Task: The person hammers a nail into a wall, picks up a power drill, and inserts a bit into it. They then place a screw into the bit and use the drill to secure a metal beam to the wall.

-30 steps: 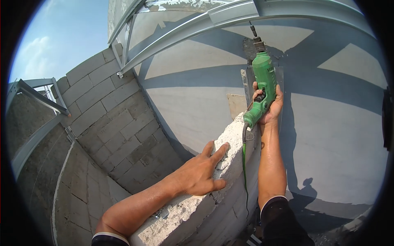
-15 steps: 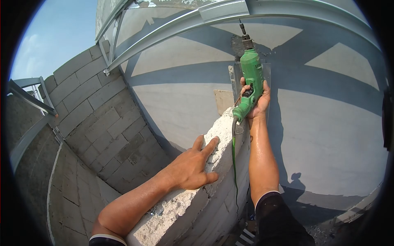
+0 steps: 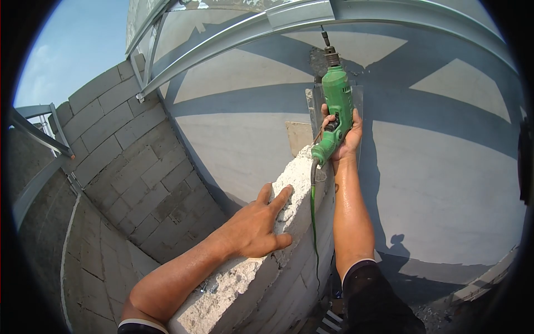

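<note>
My right hand [image 3: 349, 136] is wrapped round the grip of a green power drill [image 3: 336, 92], which points upward. The drill's bit [image 3: 324, 36] reaches the underside of a grey metal beam [image 3: 303, 15]. From the drill's handle a green cord [image 3: 313, 214] hangs down beside the wall. My left hand [image 3: 256, 225] rests on the rough broken top of a block wall [image 3: 297, 175], its fingers spread and nothing in them. Some small metal pieces [image 3: 209, 286], perhaps screws, lie on the wall top by my left forearm.
A tall grey plastered wall [image 3: 439, 183] stands ahead, crossed by shadows. To the left rises a bare block wall [image 3: 147, 167]. More metal framing [image 3: 41, 139] shows at the far left. Rubble [image 3: 436, 314] lies low at the right.
The whole view has shifted slightly, so everything sits a little further left. My hands, the drill and the beam keep about the same places relative to each other.
</note>
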Available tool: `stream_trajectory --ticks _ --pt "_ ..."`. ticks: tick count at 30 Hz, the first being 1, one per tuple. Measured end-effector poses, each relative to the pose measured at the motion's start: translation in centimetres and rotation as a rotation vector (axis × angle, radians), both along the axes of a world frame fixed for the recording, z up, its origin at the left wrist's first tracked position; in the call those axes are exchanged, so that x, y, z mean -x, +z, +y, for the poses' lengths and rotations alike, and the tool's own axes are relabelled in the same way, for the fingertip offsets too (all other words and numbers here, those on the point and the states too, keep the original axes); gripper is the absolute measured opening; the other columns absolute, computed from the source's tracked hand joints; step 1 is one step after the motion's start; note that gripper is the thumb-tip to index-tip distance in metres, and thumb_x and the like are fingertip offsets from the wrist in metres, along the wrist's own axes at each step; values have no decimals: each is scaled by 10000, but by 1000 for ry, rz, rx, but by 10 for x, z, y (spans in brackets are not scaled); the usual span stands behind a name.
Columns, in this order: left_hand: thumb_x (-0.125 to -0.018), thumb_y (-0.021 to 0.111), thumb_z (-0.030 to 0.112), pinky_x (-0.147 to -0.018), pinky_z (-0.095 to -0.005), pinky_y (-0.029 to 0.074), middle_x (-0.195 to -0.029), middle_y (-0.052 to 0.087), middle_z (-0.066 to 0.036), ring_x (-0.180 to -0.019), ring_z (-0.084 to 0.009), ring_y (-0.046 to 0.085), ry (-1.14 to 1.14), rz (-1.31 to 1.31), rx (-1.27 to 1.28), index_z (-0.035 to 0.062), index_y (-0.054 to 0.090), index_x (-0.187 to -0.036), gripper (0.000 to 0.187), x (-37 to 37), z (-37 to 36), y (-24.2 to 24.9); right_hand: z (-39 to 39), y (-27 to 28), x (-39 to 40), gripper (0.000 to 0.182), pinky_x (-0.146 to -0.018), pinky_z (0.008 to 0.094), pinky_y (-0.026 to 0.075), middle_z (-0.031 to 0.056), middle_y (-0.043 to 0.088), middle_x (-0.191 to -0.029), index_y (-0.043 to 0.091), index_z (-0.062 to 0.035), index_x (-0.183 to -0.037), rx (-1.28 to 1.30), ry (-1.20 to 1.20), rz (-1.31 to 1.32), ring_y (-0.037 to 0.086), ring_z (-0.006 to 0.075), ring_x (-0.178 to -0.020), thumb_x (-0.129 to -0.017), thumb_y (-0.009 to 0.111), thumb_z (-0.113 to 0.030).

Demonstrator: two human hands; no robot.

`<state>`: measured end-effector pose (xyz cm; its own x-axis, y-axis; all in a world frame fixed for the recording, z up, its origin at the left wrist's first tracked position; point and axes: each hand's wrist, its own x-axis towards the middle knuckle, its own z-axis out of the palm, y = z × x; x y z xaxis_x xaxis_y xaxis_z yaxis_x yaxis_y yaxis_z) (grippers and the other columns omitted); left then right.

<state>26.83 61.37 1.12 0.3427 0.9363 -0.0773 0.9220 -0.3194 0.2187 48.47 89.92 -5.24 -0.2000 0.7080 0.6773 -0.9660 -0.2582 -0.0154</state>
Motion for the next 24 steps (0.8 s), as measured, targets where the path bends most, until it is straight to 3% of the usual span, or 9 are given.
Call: stream_trajectory --ticks 2,8,11,15,24 --pt "-798 700 384 -1173 -492 466 -1583 218 -534 -1306 -610 563 -22 -3 -47 -7 222 -1678 1075 2 0 -3 0 0 1 729 -863 440 628 359 622 -1303 510 30 -1497 -7 -3 -1 705 272 -879 -977 692 -447" --pt "-789 696 380 -1169 -494 471 -1589 206 -533 -1296 -611 571 9 19 7 2 206 -1685 1089 -1 -1 1 -3 2 2 729 -833 442 636 342 641 -1265 515 46 -1478 32 -1 -3 706 264 -863 -976 687 -454" --pt "-825 692 414 -1213 -517 438 -1651 153 -468 -1358 -590 537 35 21 56 100 142 -1720 1096 -2 0 3 0 1 2 712 -811 433 637 310 663 -1209 532 44 -1455 31 -77 -31 702 241 -841 -982 678 -468" --pt "-831 688 412 -1206 -518 447 -1650 159 -466 -1336 -587 560 18 26 46 104 144 -1720 1087 1 1 -2 -3 3 4 677 -754 407 633 261 676 -1134 564 28 -1414 37 -116 -43 687 204 -775 -990 661 -492" --pt "-835 669 432 -1180 -523 471 -1636 183 -473 -1313 -607 567 21 23 61 110 153 -1719 1073 -1 1 3 -7 6 4 654 -724 410 631 268 690 -1124 591 18 -1378 88 -181 -76 694 210 -741 -990 649 -506"
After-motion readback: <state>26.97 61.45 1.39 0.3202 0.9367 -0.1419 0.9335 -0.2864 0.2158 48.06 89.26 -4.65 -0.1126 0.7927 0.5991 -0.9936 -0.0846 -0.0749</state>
